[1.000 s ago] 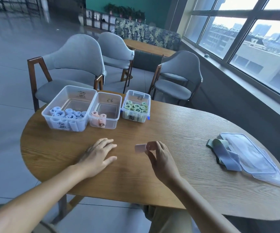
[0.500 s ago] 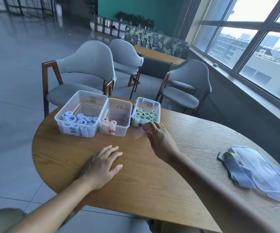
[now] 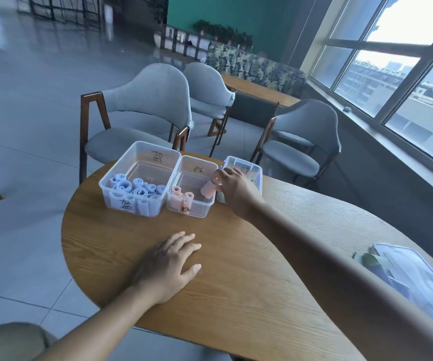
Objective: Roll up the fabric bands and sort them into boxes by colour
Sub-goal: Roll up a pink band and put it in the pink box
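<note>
Three clear plastic boxes stand in a row at the table's far edge. The left box [image 3: 111, 182] holds several blue rolls [image 3: 138, 188]. The middle box [image 3: 198, 162] holds two pink rolls [image 3: 182, 195]. My right hand [image 3: 233, 188] reaches over the middle box's right side and pinches a rolled pink band [image 3: 207, 190] inside it. The right box [image 3: 246, 162] is mostly hidden behind that hand. My left hand [image 3: 168, 267] rests flat on the wooden table, fingers spread, holding nothing.
Clear box lids [image 3: 415, 277] lie at the table's right edge beside a loose greenish band [image 3: 368, 260]. Three grey chairs stand beyond the table [image 3: 249, 282]; the nearest chair [image 3: 142, 113] is right behind the boxes. Windows run along the right.
My right hand has carried the pink roll from the table's middle forward to the middle box. My left hand has stayed flat on the table. The view has shifted left.
</note>
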`<state>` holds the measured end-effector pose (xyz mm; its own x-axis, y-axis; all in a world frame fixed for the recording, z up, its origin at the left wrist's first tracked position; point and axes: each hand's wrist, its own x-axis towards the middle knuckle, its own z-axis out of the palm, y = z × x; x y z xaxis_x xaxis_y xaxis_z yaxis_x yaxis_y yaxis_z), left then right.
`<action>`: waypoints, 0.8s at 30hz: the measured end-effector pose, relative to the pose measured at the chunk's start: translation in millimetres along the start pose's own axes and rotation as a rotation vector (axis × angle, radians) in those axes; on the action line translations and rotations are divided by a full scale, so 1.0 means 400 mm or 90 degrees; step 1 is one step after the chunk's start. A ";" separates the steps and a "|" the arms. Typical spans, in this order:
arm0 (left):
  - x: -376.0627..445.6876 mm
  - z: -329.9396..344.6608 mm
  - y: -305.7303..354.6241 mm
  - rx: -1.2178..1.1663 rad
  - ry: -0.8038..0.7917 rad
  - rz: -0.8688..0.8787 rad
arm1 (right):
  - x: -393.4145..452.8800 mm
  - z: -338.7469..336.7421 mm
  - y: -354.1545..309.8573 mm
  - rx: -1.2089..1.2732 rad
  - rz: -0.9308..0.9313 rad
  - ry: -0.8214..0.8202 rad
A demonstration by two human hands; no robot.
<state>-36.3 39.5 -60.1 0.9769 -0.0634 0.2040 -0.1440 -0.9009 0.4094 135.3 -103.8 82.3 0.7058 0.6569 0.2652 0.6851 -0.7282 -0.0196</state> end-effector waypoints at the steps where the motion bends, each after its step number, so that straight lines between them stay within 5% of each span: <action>1: 0.000 0.001 0.001 0.001 -0.002 -0.001 | 0.007 0.007 -0.002 -0.004 0.001 -0.005; 24: 0.002 -0.002 0.007 -0.021 0.009 0.001 | 0.105 0.045 -0.064 -0.069 -0.004 -0.251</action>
<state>-36.0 37.5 -58.0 0.9745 -0.0588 0.2164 -0.1508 -0.8862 0.4380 150.6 -53.9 76.5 0.7312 0.6704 -0.1259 0.6814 -0.7266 0.0885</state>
